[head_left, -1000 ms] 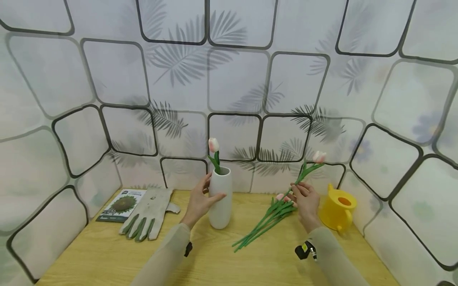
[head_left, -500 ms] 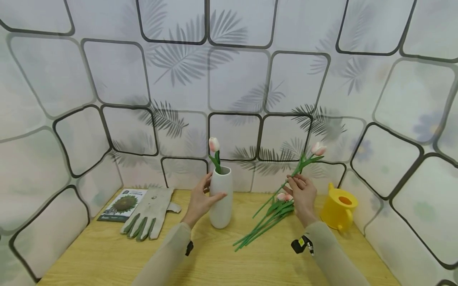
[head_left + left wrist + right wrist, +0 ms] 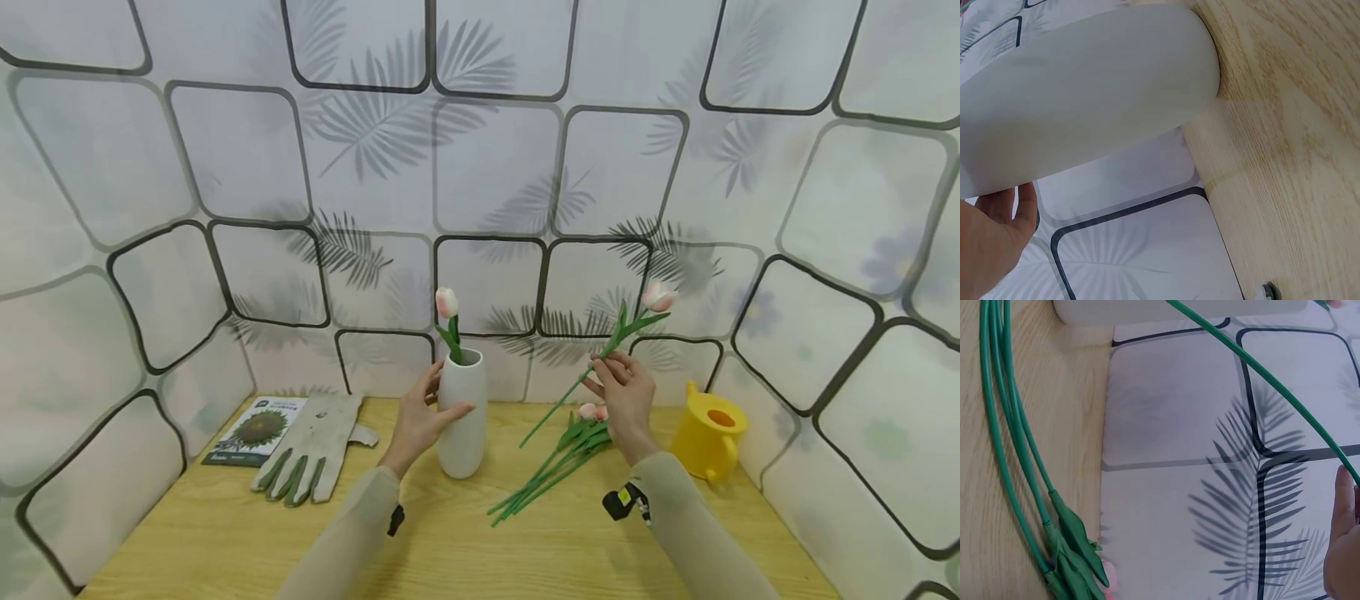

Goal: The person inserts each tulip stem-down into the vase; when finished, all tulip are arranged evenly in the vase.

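A white vase (image 3: 462,425) stands upright on the wooden table with one pink-and-white tulip (image 3: 447,303) in its mouth. My left hand (image 3: 422,423) holds the vase, its thumb across the front and the fingers round the far side. In the left wrist view the vase (image 3: 1091,94) fills the upper part, with my fingers at its edge. My right hand (image 3: 628,400) pinches a second tulip (image 3: 617,337) by the stem, raised above the table and slanting down toward the vase. Below it lie several more tulips (image 3: 551,475), stems pointing front left.
A yellow watering can (image 3: 693,437) stands right of my right hand. On the left lie a pair of grey-and-green gardening gloves (image 3: 318,442) and a seed packet with a sunflower picture (image 3: 258,429). Patterned walls (image 3: 495,192) enclose the table (image 3: 450,542) at the back and sides.
My right hand has lifted its tulip up off the bunch and brought it leftward, nearer the vase. The left hand and the vase have stayed in place.
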Motion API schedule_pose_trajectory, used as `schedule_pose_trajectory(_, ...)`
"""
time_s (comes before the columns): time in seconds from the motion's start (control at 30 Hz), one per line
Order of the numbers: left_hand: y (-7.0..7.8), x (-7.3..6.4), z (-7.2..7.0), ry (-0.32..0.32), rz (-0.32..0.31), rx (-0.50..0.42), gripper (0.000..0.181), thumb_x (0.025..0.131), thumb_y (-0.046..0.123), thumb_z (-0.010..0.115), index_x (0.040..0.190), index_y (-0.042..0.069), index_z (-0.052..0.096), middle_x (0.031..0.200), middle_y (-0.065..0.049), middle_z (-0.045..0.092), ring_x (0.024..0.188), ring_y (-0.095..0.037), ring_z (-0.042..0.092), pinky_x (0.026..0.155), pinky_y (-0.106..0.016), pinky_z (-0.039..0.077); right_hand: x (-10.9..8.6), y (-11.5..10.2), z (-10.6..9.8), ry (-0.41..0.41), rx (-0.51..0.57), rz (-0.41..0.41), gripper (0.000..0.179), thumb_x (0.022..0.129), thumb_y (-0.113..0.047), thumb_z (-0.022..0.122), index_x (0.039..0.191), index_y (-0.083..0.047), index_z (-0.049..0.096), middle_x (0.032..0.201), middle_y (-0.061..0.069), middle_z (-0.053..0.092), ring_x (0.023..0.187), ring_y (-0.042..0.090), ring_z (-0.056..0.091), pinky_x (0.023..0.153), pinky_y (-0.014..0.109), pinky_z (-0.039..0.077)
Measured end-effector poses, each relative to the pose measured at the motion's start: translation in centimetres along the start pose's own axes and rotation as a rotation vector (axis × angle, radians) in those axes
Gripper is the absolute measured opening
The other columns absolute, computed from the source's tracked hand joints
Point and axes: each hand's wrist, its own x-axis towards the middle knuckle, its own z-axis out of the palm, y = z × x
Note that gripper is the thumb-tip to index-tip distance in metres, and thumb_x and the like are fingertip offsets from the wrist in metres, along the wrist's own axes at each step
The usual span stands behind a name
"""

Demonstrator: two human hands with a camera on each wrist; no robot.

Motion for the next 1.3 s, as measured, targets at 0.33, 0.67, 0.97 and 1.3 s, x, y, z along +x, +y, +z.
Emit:
schedule_pose_trajectory(0.33,0.1,-0.2,0.0,-0.002,0.006,-0.002,0.083,0.076,0.025,0.086,0.147,0.013,0.045,0.129,-0.018,0.063,0.115,-0.032,0.063,0.092,-0.051,0.054,0.0,-1.1,2.0,0.000,0.120,-0.064,0.024,0.091,-0.003,0.068,0.112,0.002,0.057,0.091,0.003,0.072,0.090,0.013,0.070,0.074,0.034,0.060)
schedule_pose_trajectory(0.67,0.6,0.2,-0.2,0.001,0.040,-0.007,0.083,0.076,0.024,0.086,0.147,0.011,0.044,0.130,-0.020,0.062,0.116,-0.034,0.062,0.092,-0.053,0.053,0.5,-2.9,4.6,-0.015,0.184,-0.074,0.028,0.090,-0.006,0.069,0.114,0.002,0.056,0.095,0.007,0.070,0.092,0.015,0.069,0.075,0.034,0.060)
schedule_pose_trajectory(0.97,0.5,0.2,-0.3,0.000,0.009,-0.007,0.082,0.077,0.026,0.085,0.147,0.014,0.045,0.130,-0.017,0.062,0.117,-0.032,0.061,0.093,-0.052,0.052,1.3,-4.6,6.8,-0.053,0.230,-0.110,0.022,0.091,-0.003,0.067,0.111,-0.003,0.059,0.095,0.007,0.071,0.090,0.015,0.069,0.075,0.033,0.060)
schedule_pose_trajectory(1.3,0.5,-0.1,-0.1,0.002,0.001,0.011,0.083,0.076,0.026,0.086,0.147,0.013,0.044,0.128,-0.017,0.063,0.116,-0.032,0.062,0.093,-0.052,0.053,2.3,-6.6,9.3,-0.051,0.243,-0.173,0.022,0.091,-0.002,0.067,0.111,-0.002,0.058,0.093,0.006,0.072,0.090,0.016,0.069,0.077,0.035,0.060)
